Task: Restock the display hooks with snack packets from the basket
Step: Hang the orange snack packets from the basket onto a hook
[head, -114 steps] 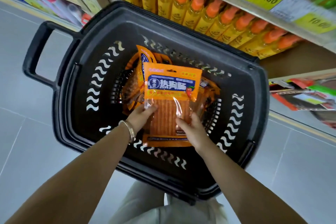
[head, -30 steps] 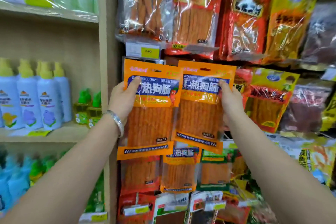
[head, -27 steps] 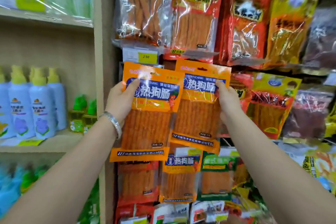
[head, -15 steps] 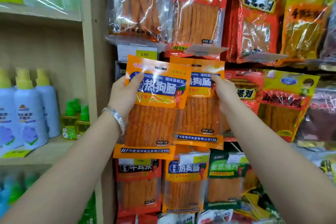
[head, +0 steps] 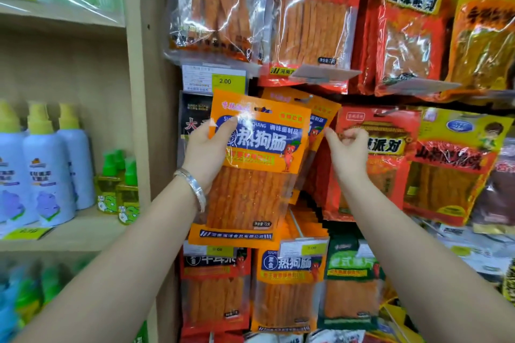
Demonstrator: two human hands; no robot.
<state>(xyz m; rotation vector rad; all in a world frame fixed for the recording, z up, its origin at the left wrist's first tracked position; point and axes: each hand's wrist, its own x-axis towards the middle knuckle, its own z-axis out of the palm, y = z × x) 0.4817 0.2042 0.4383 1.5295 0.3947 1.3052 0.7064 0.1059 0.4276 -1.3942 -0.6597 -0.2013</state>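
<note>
Gripping an orange packet's [head: 259,159] top-left corner near the rack's [head: 252,88] left edge, the left hand [head: 206,153] likely aimed its slot at a hook; the right hand [head: 348,150] curled beside a second packet [head: 320,120], grip unclear.

It is a shop aisle, plainly: snack packets [head: 306,22] hang in tight, overlapping rows down the display wall, several of a kind one behind another. A yellow price tag [head: 228,81] reading 2.00 sits under the top row, with more tags [head: 312,248] lower down. To the left, a wooden shelf [head: 83,227] carries identical blue spray bottles [head: 47,170] lined up beside green-capped bottles [head: 119,184], and a yellow shelf label [head: 28,232] lies at its front edge.
</note>
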